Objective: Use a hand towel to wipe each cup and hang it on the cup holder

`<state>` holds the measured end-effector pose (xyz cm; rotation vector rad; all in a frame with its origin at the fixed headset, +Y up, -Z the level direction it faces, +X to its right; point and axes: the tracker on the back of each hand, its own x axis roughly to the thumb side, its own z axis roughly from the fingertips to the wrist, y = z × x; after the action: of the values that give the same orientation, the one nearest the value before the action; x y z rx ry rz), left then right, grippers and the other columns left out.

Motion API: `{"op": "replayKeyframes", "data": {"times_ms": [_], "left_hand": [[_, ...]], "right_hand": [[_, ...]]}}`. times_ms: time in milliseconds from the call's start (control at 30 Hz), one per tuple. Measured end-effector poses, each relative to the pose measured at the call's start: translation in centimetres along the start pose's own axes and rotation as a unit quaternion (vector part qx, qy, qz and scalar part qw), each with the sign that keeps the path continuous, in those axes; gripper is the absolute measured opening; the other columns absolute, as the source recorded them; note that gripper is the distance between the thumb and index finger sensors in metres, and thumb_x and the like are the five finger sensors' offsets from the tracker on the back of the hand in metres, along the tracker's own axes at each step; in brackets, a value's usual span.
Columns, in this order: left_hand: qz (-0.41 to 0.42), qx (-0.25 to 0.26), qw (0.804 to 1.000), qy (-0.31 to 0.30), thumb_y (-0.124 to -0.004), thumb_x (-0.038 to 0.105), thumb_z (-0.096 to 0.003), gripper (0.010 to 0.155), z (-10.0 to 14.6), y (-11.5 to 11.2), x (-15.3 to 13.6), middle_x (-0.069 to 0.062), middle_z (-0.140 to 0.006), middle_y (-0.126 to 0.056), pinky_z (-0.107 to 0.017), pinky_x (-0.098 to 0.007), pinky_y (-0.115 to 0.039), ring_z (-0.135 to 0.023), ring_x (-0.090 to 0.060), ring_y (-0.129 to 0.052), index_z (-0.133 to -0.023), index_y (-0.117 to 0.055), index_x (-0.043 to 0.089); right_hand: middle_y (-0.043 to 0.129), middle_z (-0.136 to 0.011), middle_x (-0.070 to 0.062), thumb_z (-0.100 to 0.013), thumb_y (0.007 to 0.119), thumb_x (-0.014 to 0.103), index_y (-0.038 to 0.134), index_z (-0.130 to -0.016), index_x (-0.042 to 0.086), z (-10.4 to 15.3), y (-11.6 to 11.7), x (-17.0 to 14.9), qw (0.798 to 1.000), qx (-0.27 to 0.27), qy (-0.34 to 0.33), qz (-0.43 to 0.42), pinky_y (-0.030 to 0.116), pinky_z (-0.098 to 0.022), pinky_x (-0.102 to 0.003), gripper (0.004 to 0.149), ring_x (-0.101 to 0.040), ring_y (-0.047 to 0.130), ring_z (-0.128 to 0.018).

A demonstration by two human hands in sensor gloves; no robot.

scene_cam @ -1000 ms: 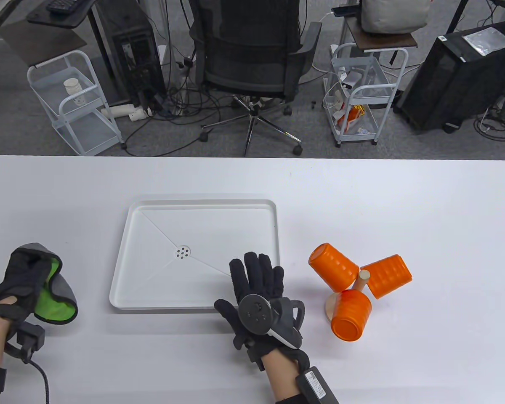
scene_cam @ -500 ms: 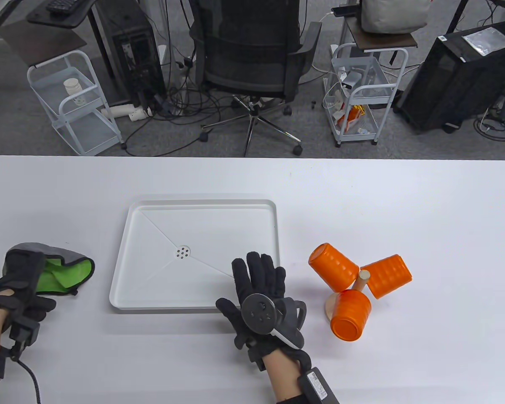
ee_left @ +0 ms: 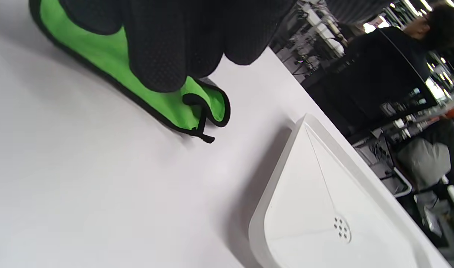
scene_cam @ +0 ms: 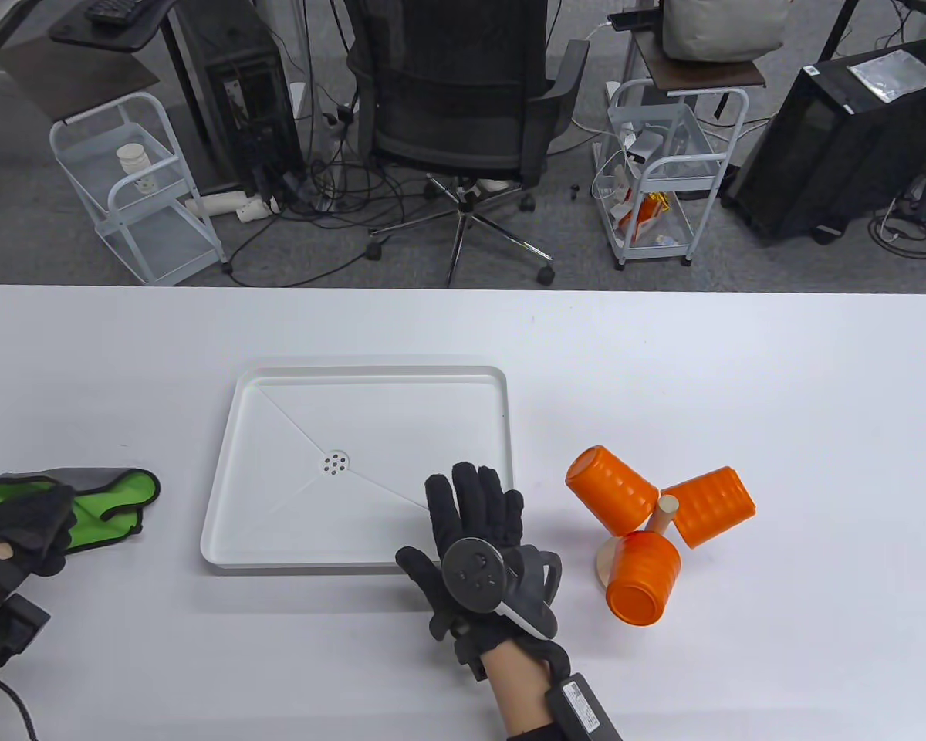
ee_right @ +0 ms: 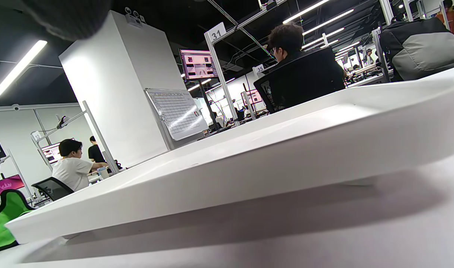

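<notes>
Three orange cups hang on the wooden cup holder [scene_cam: 667, 511] at the right: one at the upper left [scene_cam: 611, 489], one at the right [scene_cam: 708, 506], one at the front [scene_cam: 644, 579]. The green hand towel [scene_cam: 112, 502] with a grey back lies flat on the table at the far left. My left hand [scene_cam: 19, 525] grips its left part with curled fingers; in the left wrist view the fingers [ee_left: 167, 48] cover the towel [ee_left: 163, 104]. My right hand [scene_cam: 474, 502] lies flat with straight fingers on the near right corner of the white tray [scene_cam: 370, 373].
The white tray has a drain hole [scene_cam: 333, 463] in its middle and holds nothing; its rim [ee_right: 249, 163] fills the right wrist view. An office chair [scene_cam: 455, 100] and wire carts [scene_cam: 135, 185] stand beyond the table's far edge.
My left hand has turned over and drawn back to the left and toward me, laying the towel down flat, green side up. The right hand and the cups have stayed still.
</notes>
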<state>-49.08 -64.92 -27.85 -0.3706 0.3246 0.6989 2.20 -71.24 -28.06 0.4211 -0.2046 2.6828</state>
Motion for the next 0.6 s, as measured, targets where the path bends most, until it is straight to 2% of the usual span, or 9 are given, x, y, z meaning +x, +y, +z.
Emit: {"op": "replayKeyframes", "data": {"times_ms": [133,233,333,433,600], "left_hand": [[-0.072,0.022,0.995,-0.066,-0.064,0.062,-0.0488,0.067,1.8,-1.6,3.4,-0.013,-0.102,-0.077,-0.067,-0.066,-0.056,-0.089,-0.043,-0.080,-0.098,-0.068,0.016],[-0.144,0.054,0.981,-0.117,-0.065,0.063,-0.0486,0.069,3.2,-3.5,6.5,-0.012,-0.107,-0.071,-0.070,-0.067,-0.050,-0.097,-0.045,-0.069,-0.101,-0.063,0.018],[-0.177,0.065,0.969,-0.162,-0.065,0.063,-0.0488,0.071,3.8,-5.8,9.1,-0.009,-0.113,-0.063,-0.073,-0.067,-0.045,-0.103,-0.045,-0.061,-0.105,-0.058,0.020],[-0.191,0.064,0.960,-0.195,-0.065,0.064,-0.0489,0.074,4.0,-8.5,11.4,-0.007,-0.118,-0.055,-0.075,-0.068,-0.038,-0.107,-0.044,-0.054,-0.108,-0.051,0.023],[-0.206,0.069,0.948,-0.233,-0.065,0.065,-0.0490,0.077,3.0,-12.2,13.1,-0.004,-0.121,-0.045,-0.077,-0.068,-0.028,-0.111,-0.042,-0.044,-0.110,-0.041,0.026]], "right_hand": [[0.016,-0.121,-0.013,-0.047,0.064,0.064,0.023,-0.109,0.022,0.0,0.0,0.1,1.000,0.002,0.000,0.003,0.020,-0.074,-0.067,0.086,-0.048,0.018,-0.108],[0.016,-0.121,-0.013,-0.047,0.064,0.064,0.023,-0.109,0.021,0.0,0.1,0.1,1.000,0.004,0.000,0.005,0.020,-0.074,-0.067,0.086,-0.048,0.018,-0.108],[0.016,-0.121,-0.013,-0.047,0.064,0.064,0.023,-0.109,0.019,0.0,0.1,0.2,1.000,0.007,0.000,0.006,0.020,-0.074,-0.066,0.087,-0.047,0.018,-0.108],[0.017,-0.121,-0.013,-0.047,0.064,0.064,0.023,-0.109,0.019,0.0,0.1,0.2,1.000,0.008,0.001,0.007,0.020,-0.074,-0.066,0.087,-0.048,0.018,-0.108],[0.017,-0.121,-0.013,-0.047,0.064,0.064,0.023,-0.109,0.019,0.0,0.2,0.3,1.000,0.010,0.001,0.006,0.020,-0.074,-0.066,0.087,-0.048,0.018,-0.108]]}}
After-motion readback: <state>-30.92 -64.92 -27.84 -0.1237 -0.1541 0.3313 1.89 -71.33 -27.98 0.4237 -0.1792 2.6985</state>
